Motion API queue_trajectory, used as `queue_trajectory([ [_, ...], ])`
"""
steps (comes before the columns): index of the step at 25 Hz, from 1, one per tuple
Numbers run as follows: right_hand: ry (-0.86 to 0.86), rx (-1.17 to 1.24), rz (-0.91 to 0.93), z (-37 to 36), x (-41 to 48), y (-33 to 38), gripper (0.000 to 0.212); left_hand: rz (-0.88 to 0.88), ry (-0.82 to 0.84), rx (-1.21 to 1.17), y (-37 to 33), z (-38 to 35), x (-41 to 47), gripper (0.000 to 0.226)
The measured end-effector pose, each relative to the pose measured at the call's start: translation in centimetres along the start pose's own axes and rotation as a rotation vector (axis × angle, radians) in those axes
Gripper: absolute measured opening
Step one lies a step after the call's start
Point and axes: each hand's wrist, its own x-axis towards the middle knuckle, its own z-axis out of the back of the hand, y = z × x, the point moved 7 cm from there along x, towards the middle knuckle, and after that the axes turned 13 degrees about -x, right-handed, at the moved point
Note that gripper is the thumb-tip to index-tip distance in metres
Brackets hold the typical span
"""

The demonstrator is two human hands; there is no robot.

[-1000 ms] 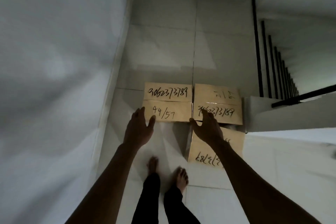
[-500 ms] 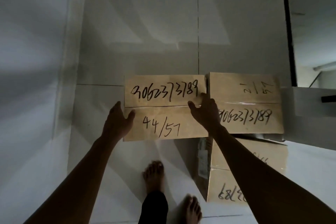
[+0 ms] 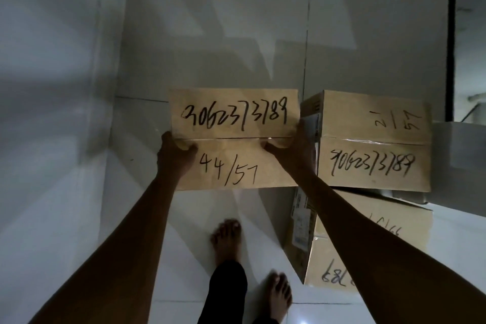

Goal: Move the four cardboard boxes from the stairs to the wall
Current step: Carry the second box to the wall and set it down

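A cardboard box marked "44/57" (image 3: 234, 137) is in front of me, its top facing the camera. My left hand (image 3: 173, 158) grips its left side and my right hand (image 3: 294, 150) grips its right side, thumbs on the taped seam. A second box marked "21/57" (image 3: 373, 139) stands right beside it on the right. Below that one, a third box (image 3: 342, 252) sits on a lower level, partly hidden by my right forearm.
A pale wall (image 3: 50, 113) runs along the left. Grey tiled floor (image 3: 236, 34) stretches beyond the boxes. A dark vertical railing post (image 3: 451, 34) stands at the right, with a white step ledge (image 3: 457, 166) beside the boxes. My bare feet (image 3: 228, 239) are below.
My hands went from hovering near the boxes to gripping both sides of the "44/57" box. The camera moved closer and lower, so the boxes look larger.
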Motion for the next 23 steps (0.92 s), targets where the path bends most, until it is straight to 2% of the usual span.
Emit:
queue_trajectory([
  [5, 0.057, -0.029, 0.087, 3.8, -4.7, 2.9, 0.096, 0.022, -0.035, -0.099, -0.7, 5.1, -8.4, 0.079],
  [9, 0.055, -0.121, 0.223, 13.5, -15.7, 10.4, 0.103, -0.01, -0.102, -0.216, -2.6, 15.6, -23.6, 0.085],
  [11, 0.067, -0.154, 0.273, 18.9, -21.9, 13.5, 0.105, -0.016, -0.176, -0.252, -3.9, 20.7, -31.7, 0.083],
  [13, 0.109, -0.19, 0.405, 24.0, -30.0, 16.9, 0.105, 0.02, -0.277, -0.347, -3.2, 26.5, -41.7, 0.081],
  [17, 0.185, -0.285, 0.683, 29.5, -45.2, 20.7, 0.1, 0.133, -0.496, -0.574, 2.8, 33.0, -59.5, 0.08],
  [20, 0.274, -0.385, 0.778, 28.8, -53.3, 21.2, 0.097, 0.226, -0.599, -0.703, 9.1, 33.9, -68.7, 0.078],
  [23, 0.397, -0.481, 0.946, 25.7, -62.3, 20.9, 0.091, 0.331, -0.704, -0.825, 17.6, 33.2, -77.7, 0.077],
])
